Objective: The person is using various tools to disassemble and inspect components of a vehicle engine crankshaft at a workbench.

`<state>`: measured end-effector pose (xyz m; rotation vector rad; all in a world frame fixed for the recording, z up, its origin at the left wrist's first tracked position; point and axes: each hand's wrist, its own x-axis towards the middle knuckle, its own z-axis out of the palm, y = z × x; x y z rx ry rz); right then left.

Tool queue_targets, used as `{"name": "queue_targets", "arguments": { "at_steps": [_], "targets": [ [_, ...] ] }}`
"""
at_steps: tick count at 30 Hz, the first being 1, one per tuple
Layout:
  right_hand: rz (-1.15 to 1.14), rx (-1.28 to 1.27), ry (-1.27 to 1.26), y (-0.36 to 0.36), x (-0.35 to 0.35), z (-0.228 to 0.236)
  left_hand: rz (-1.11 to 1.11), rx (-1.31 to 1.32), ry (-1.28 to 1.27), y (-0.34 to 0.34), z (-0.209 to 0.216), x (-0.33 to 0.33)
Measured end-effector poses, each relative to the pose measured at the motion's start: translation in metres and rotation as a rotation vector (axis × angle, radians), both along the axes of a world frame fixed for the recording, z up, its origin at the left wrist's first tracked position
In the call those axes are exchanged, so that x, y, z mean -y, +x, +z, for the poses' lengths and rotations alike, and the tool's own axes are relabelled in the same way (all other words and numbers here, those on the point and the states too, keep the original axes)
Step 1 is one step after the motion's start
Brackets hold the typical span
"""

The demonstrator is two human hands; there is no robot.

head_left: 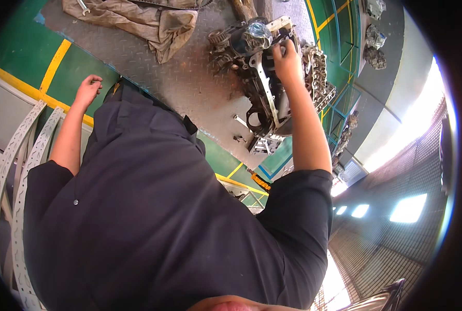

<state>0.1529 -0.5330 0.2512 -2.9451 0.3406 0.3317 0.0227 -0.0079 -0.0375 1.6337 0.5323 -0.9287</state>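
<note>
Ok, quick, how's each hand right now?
Left hand: open, loosely curled, nothing visible in it.
Right hand: curled at the engine block; whether it grips anything cannot be told.

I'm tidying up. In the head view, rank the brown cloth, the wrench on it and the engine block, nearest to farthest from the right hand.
1. Engine block: directly beneath the right hand.
2. Brown cloth: left of it.
3. Wrench: toward the cloth's left end.

no readable text, no label, brand or number that can be made out, no legible sign on anything in view
</note>
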Motion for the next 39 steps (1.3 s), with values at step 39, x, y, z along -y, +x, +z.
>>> {"name": "queue_targets", "arguments": {
  "at_steps": [39],
  "targets": [
    [-0.91,0.46,1.231,-0.189,-0.053,0.014,-0.221,-0.34,-0.728,0.031,0.214,0.294]
  ]
}}
